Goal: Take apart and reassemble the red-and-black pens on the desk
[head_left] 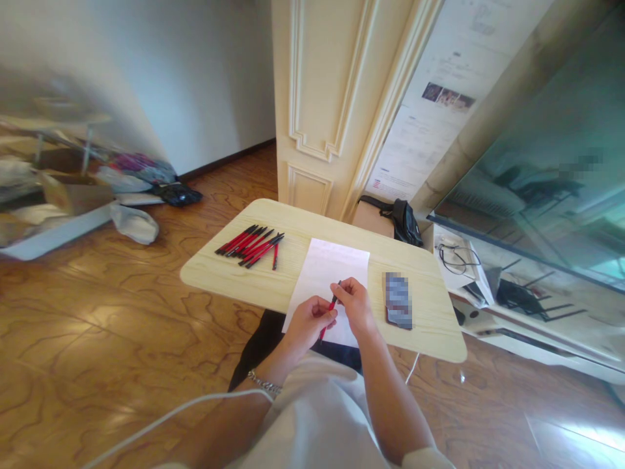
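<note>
Both of my hands hold one red and black pen (332,306) over a white sheet of paper (327,273) on a small light wooden table (234,277). My left hand (308,322) is closed round the pen's lower part. My right hand (355,303) pinches its upper end. A bunch of several red and black pens (249,244) lies on the table to the left of the paper, and one shorter red piece (275,256) lies beside the bunch.
A phone (398,301) lies on the table right of the paper. A black bag (405,221) sits behind the table by a cream panelled column (322,98). A TV on a low stand (537,195) fills the right. Bags and clutter (131,189) lie on the wooden floor at left.
</note>
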